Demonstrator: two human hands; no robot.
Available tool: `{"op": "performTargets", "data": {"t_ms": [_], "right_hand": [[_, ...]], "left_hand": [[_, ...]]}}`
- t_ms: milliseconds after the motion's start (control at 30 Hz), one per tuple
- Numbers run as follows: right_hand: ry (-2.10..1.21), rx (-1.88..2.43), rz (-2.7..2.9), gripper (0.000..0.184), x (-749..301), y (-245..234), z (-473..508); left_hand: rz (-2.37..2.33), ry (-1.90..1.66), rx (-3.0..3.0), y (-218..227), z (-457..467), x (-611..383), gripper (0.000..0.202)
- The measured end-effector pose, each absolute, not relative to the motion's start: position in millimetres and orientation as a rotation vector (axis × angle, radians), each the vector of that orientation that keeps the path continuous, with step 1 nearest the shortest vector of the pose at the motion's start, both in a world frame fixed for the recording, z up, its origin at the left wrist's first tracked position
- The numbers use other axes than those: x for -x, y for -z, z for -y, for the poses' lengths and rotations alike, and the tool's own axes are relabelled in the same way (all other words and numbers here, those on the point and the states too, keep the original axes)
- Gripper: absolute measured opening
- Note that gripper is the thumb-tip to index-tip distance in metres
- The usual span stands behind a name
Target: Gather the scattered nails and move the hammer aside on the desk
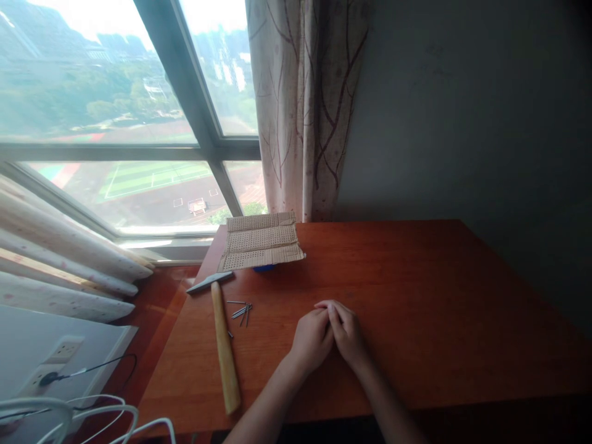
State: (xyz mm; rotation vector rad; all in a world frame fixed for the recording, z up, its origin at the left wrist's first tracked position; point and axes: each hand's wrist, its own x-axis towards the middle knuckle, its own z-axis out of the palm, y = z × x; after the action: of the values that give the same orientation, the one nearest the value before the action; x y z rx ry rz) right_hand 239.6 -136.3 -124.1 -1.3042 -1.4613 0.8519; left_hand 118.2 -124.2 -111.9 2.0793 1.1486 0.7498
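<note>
My left hand (312, 333) and my right hand (345, 332) rest folded together above the wooden table, their fingers closed against each other. No object shows in either of them. To the left of my left hand lies a small pile of metal nails (243, 313), with one short nail (230, 335) apart from it beside a hammer handle. The hammer (224, 351) lies along the table's left side, its pale wooden handle pointing toward me and its grey head at the far end. Neither hand touches the hammer or the nails.
A perforated sheet of brown cardboard (261, 239) lies over a blue object (264, 268) at the table's (416, 308) back left. White cables (115, 410) and a wall socket (67, 349) are at lower left. Curtains (287, 111) and a window stand behind.
</note>
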Motion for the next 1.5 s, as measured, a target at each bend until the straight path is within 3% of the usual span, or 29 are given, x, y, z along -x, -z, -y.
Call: {"op": "performTargets", "data": {"t_ms": [1500], "right_hand": [[-0.856,1.295,1.441,0.037,-239.7,122.5,136.7]], "left_hand": [[-1.145,-0.742,-2.061,108.7,124.3,-118.2,0.022]]}}
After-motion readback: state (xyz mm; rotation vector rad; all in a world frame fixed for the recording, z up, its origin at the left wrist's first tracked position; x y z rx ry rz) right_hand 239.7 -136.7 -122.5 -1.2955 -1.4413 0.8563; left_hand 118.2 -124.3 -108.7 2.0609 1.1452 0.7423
